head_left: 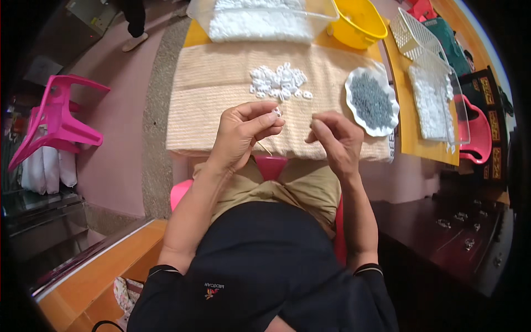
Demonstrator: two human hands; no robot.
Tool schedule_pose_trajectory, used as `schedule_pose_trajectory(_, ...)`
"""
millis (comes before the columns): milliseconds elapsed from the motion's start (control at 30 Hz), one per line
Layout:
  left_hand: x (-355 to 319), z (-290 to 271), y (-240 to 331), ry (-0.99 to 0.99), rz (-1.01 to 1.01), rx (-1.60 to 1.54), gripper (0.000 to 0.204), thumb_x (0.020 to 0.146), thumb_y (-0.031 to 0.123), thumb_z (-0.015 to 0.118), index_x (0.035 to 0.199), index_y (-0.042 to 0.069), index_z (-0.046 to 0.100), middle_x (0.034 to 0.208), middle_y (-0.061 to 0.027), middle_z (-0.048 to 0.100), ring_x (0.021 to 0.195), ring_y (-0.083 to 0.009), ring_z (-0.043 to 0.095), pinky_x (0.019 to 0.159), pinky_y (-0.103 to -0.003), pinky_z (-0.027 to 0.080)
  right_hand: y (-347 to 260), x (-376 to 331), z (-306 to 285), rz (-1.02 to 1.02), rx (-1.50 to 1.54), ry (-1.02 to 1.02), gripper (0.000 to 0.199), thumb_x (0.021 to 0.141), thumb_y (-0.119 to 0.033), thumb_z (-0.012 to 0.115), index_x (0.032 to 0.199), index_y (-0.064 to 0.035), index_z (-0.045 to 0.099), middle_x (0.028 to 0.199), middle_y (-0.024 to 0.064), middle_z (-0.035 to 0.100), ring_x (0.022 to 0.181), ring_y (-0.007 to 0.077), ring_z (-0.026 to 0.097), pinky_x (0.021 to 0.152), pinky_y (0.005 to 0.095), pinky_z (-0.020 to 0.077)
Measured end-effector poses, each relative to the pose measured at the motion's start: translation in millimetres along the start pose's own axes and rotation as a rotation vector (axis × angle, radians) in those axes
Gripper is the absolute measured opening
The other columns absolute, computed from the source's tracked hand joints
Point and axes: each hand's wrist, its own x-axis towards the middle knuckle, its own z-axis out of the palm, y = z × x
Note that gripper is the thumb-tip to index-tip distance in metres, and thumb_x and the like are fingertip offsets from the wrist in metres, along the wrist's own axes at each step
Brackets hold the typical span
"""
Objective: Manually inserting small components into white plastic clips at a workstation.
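Observation:
Over the near edge of a table covered with a peach striped towel (pixel 204 99), my left hand (pixel 243 131) is closed, pinching a small white plastic piece (pixel 277 112) between thumb and fingers. My right hand (pixel 340 141) is a short way to its right, thumb and forefinger pressed together; whatever is in that pinch is too small to name. Just beyond my left hand lies a loose pile of similar white pieces (pixel 279 80), some with holes. Right of the pile, a white wavy-rimmed plate (pixel 381 131) holds many thin grey metal pins or nails (pixel 370 102).
A clear bin (pixel 199 12) full of white pieces and a yellow basin (pixel 362 40) stand at the far edge. On a side table at right are a white basket (pixel 412 33) and another clear bin (pixel 463 119). A pink plastic stool (pixel 69 119) is on the left; a person's leg (pixel 134 22) shows beyond.

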Motion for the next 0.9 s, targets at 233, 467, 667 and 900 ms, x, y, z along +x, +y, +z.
schedule_pose_trajectory(233, 4.6, 2.2, -24.8, -0.006, -0.103, 0.032, 0.023, 0.087, 0.004, 0.066, 0.107, -0.006, 0.063, 0.09, -0.0124, 0.068, 0.081, -0.0149, 0.067, 0.074, -0.026, 0.058, 22.8, 4.3, 0.8, 0.022, 0.034, -0.088, 0.011, 0.091, -0.002, 0.059, 0.098, 0.0064, 0.063, 0.089, 0.0085, 0.062, 0.072, 0.0115, 0.062, 0.065, 0.0245, 0.0526)
schedule_pose_trajectory(467, 6.1, 3.4, -28.6, -0.039, -0.143, 0.059, 0.018, 0.088, 0.004, 0.065, 0.105, -0.002, 0.064, 0.09, -0.0112, 0.069, 0.08, -0.0141, 0.068, 0.074, -0.026, 0.058, 36.0, 5.2, -2.7, 0.067, -0.051, -0.163, 0.011, 0.092, -0.004, 0.061, 0.098, 0.0048, 0.063, 0.09, 0.0075, 0.064, 0.076, 0.0097, 0.062, 0.067, 0.0221, 0.0509)
schedule_pose_trajectory(667, 9.5, -0.5, -32.3, -0.047, -0.146, 0.033, 0.017, 0.087, 0.004, 0.065, 0.103, -0.002, 0.065, 0.09, -0.0116, 0.069, 0.079, -0.014, 0.068, 0.072, -0.026, 0.058, 38.2, 6.4, 0.3, 0.128, -0.014, -0.176, 0.011, 0.092, -0.004, 0.06, 0.098, 0.0043, 0.063, 0.09, 0.0067, 0.064, 0.078, 0.0099, 0.062, 0.069, 0.022, 0.0505)
schedule_pose_trajectory(900, 11.9, -3.2, -30.8, -0.041, -0.154, 0.03, 0.017, 0.087, 0.004, 0.066, 0.103, -0.003, 0.065, 0.089, -0.0115, 0.069, 0.078, -0.0138, 0.068, 0.072, -0.025, 0.058, 38.1, 9.1, 1.7, 0.163, -0.057, -0.178, 0.01, 0.092, -0.003, 0.059, 0.097, 0.0048, 0.063, 0.09, 0.007, 0.064, 0.079, 0.0108, 0.063, 0.069, 0.0227, 0.0515)
